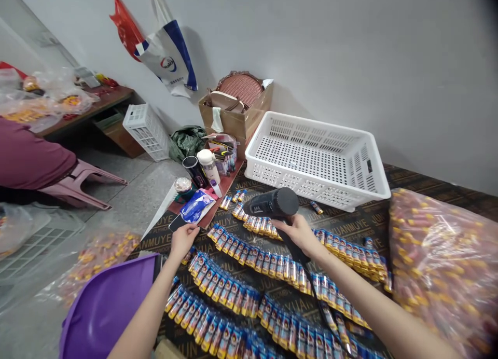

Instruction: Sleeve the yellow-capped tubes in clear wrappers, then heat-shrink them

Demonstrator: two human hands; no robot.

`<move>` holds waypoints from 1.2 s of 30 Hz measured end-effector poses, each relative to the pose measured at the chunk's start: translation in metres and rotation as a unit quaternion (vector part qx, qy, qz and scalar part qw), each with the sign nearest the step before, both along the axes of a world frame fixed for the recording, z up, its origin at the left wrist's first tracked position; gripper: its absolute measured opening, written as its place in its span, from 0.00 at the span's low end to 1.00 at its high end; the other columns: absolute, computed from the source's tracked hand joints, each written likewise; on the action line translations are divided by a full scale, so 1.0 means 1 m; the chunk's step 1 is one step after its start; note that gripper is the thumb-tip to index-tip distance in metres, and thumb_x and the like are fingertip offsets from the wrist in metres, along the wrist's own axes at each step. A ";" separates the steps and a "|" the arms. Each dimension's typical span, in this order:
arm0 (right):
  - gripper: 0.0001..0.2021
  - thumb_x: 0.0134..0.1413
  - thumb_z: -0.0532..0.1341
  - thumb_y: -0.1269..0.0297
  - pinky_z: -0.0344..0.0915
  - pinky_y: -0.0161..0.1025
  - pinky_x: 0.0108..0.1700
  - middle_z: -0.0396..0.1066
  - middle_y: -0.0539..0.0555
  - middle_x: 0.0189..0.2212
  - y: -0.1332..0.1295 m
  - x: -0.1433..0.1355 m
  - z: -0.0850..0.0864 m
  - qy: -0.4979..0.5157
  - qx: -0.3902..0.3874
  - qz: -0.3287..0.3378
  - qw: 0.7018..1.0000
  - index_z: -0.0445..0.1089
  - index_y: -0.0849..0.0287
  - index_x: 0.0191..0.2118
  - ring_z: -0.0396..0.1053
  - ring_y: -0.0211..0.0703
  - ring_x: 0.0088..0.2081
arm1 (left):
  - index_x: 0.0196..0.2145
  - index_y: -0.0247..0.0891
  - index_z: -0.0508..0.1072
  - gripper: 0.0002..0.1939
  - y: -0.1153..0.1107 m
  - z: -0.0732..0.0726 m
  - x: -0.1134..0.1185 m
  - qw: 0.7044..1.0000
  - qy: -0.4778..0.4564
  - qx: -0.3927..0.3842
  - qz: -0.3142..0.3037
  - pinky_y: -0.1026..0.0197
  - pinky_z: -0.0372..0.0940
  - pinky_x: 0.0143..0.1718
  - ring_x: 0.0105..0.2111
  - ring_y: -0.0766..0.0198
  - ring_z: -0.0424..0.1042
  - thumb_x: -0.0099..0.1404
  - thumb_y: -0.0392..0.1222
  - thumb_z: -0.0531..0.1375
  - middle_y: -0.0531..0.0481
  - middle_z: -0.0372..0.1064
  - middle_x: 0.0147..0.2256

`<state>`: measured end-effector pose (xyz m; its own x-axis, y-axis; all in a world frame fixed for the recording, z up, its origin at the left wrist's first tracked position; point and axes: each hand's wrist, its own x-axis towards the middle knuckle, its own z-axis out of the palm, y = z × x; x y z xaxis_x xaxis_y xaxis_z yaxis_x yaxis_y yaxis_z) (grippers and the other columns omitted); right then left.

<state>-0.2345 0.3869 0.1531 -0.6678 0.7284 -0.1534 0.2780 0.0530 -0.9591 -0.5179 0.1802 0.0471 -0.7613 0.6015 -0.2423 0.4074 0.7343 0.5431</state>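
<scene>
My right hand [298, 233] is wrapped round the handle of a black hair dryer [272, 203], whose barrel points left above the table. Its cord hangs down over rows of small tubes [272, 260] with blue tops and yellow ends, laid side by side in clear wrap. At the table's left edge, my left hand [185, 239] has its fingers drawn together beside a dark phone [177, 223] and a blue tissue pack [197, 206]. Whatever those fingers pinch, if anything, is hidden.
Behind the rows stands a white plastic crate [311, 190]. A large clear bag of tubes [443, 265] lies right. Cups, including a white bottle [209, 167], stand by a cardboard box [252, 115]. A purple dustpan-like object [112, 307] is lower left; a seated person [35, 156] is beyond.
</scene>
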 end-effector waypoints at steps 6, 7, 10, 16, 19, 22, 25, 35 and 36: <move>0.22 0.42 0.66 0.52 0.63 0.48 0.50 0.76 0.59 0.40 -0.001 0.039 0.019 -0.051 -0.027 -0.071 0.996 0.74 0.64 0.41 0.70 0.56 0.46 | 0.43 0.37 0.72 0.16 0.107 -0.032 0.045 0.994 0.004 -0.007 -0.112 0.61 0.61 0.46 0.45 0.58 0.69 0.58 0.44 0.58 0.44 0.72 0.43; 0.23 0.42 0.66 0.51 0.64 0.48 0.49 0.76 0.60 0.40 -0.001 0.047 0.023 -0.060 -0.029 -0.083 0.994 0.75 0.63 0.41 0.70 0.56 0.45 | 0.46 0.36 0.70 0.19 0.124 -0.037 0.053 0.993 0.012 -0.014 -0.118 0.59 0.59 0.48 0.49 0.55 0.67 0.57 0.45 0.60 0.41 0.69 0.46; 0.22 0.40 0.66 0.50 0.66 0.47 0.45 0.77 0.60 0.37 -0.003 0.072 0.032 -0.083 -0.031 -0.106 0.990 0.76 0.64 0.38 0.71 0.56 0.41 | 0.50 0.33 0.65 0.29 0.158 -0.049 0.071 0.990 0.031 -0.045 -0.127 0.54 0.57 0.50 0.53 0.49 0.62 0.52 0.47 0.63 0.34 0.63 0.50; 0.25 0.41 0.66 0.48 0.67 0.47 0.43 0.77 0.60 0.35 -0.007 0.106 0.035 -0.110 -0.071 -0.132 0.983 0.75 0.66 0.38 0.72 0.57 0.40 | 0.52 0.34 0.59 0.40 0.182 -0.061 0.078 0.985 0.034 -0.107 -0.133 0.52 0.59 0.47 0.52 0.45 0.63 0.44 0.48 0.67 0.32 0.62 0.50; 0.23 0.41 0.66 0.49 0.66 0.48 0.46 0.76 0.59 0.37 -0.009 0.115 0.033 -0.099 -0.073 -0.146 0.982 0.75 0.64 0.40 0.70 0.58 0.44 | 0.51 0.36 0.60 0.35 0.186 -0.064 0.078 0.982 0.022 -0.113 -0.150 0.55 0.61 0.44 0.47 0.49 0.68 0.46 0.45 0.65 0.36 0.68 0.45; 0.22 0.41 0.66 0.50 0.66 0.48 0.47 0.77 0.58 0.37 -0.010 0.121 0.033 -0.093 -0.074 -0.154 0.981 0.75 0.62 0.40 0.70 0.58 0.45 | 0.49 0.37 0.63 0.30 0.194 -0.063 0.076 0.982 0.014 -0.112 -0.152 0.56 0.62 0.43 0.46 0.50 0.69 0.48 0.42 0.64 0.38 0.70 0.43; 0.24 0.40 0.66 0.49 0.67 0.48 0.47 0.77 0.59 0.36 -0.009 0.120 0.033 -0.096 -0.072 -0.158 0.980 0.76 0.61 0.40 0.70 0.59 0.44 | 0.50 0.37 0.62 0.30 0.208 -0.059 0.068 0.985 0.009 -0.101 -0.140 0.57 0.62 0.42 0.46 0.50 0.70 0.50 0.44 0.63 0.38 0.69 0.45; 0.22 0.41 0.66 0.52 0.65 0.49 0.48 0.76 0.59 0.39 0.002 0.058 0.021 -0.051 -0.073 -0.106 0.990 0.75 0.63 0.40 0.70 0.57 0.45 | 0.49 0.32 0.67 0.23 0.232 -0.034 0.027 0.993 -0.008 0.004 -0.118 0.59 0.61 0.45 0.47 0.54 0.69 0.57 0.44 0.60 0.37 0.70 0.45; 0.22 0.41 0.66 0.53 0.64 0.49 0.49 0.76 0.59 0.40 0.003 0.050 0.018 -0.039 -0.070 -0.097 0.992 0.75 0.63 0.41 0.70 0.57 0.45 | 0.49 0.32 0.67 0.22 0.225 -0.029 0.019 0.994 -0.006 0.021 -0.108 0.59 0.61 0.46 0.47 0.55 0.69 0.58 0.44 0.58 0.38 0.71 0.45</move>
